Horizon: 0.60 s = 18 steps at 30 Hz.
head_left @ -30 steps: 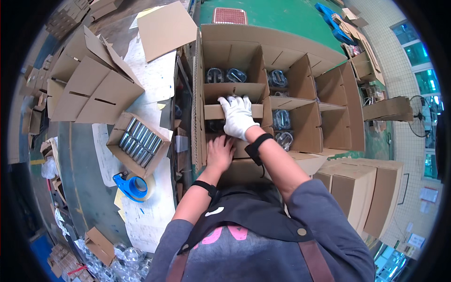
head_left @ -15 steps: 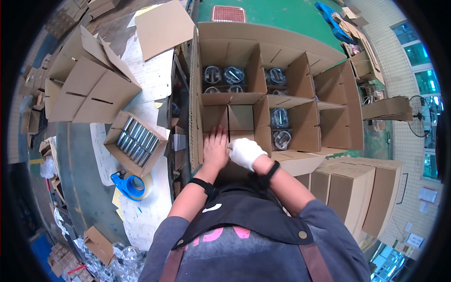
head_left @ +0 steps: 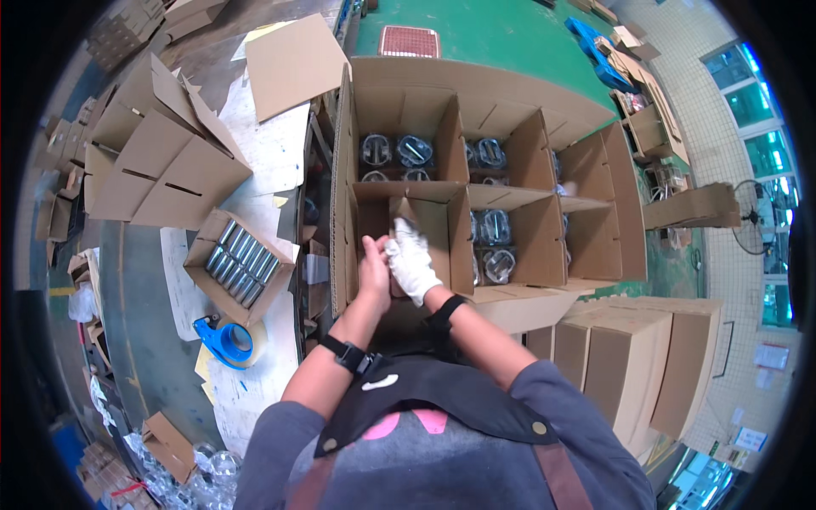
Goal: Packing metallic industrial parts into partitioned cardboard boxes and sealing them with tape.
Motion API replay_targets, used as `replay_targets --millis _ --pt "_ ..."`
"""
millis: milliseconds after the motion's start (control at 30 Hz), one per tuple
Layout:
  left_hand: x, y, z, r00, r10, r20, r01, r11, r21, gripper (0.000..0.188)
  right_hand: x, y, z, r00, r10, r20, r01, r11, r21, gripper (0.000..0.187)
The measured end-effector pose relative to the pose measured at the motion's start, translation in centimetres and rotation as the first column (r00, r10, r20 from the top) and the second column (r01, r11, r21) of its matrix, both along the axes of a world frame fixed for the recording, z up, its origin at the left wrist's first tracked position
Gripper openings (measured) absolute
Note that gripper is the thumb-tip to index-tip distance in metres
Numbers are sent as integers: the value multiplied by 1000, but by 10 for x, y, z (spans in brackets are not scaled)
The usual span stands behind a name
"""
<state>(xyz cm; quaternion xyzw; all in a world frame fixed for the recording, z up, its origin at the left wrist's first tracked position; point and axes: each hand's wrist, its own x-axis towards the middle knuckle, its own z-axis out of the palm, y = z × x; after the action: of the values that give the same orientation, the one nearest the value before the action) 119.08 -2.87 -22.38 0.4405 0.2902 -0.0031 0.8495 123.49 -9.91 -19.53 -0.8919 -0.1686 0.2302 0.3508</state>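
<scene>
A large divided cardboard carton (head_left: 340, 246) stands in front of me. Both my hands reach into its near left compartment. My gloved right hand (head_left: 410, 262) is closed on a narrow brown cardboard piece (head_left: 403, 212), held upright and blurred at its top. My left hand (head_left: 374, 270), bare, is close against the glove, its fingers curled at the same piece; its grip is partly hidden. Round clear-wrapped parts with metal bars sit in neighbouring compartments, such as one wrapped part (head_left: 493, 227) to the right and another wrapped part (head_left: 414, 151) beyond the divider.
On the bench at left stand a small box of metal tubes (head_left: 244, 263), a blue tape dispenser (head_left: 228, 342) and folded cardboard dividers (head_left: 170, 161). A flat cardboard sheet (head_left: 296, 68) lies farther back. Closed cartons (head_left: 633, 348) stand at right; a fan (head_left: 752, 217) is beyond.
My left hand has turned from lying flat to curling beside the right. The gloved hand has moved slightly left, bringing a cardboard piece upright. The view has shifted a little.
</scene>
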Motion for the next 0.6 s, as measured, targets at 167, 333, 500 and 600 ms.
replay_targets --millis 167,333,500,600 --pt "25 -27 32 881 93 -465 -50 993 104 81 6 -19 -13 932 -352 83 358 931 -67 99" --pt "-1 -29 12 961 139 -239 -209 931 -298 76 4 -26 -15 950 -293 109 293 956 15 83" --pt "-68 7 73 946 -318 61 157 614 774 30 20 6 -28 943 -49 330 221 832 -509 72" --pt "-92 16 109 877 -479 50 284 599 749 18 15 8 -31 886 44 461 232 820 -523 69"
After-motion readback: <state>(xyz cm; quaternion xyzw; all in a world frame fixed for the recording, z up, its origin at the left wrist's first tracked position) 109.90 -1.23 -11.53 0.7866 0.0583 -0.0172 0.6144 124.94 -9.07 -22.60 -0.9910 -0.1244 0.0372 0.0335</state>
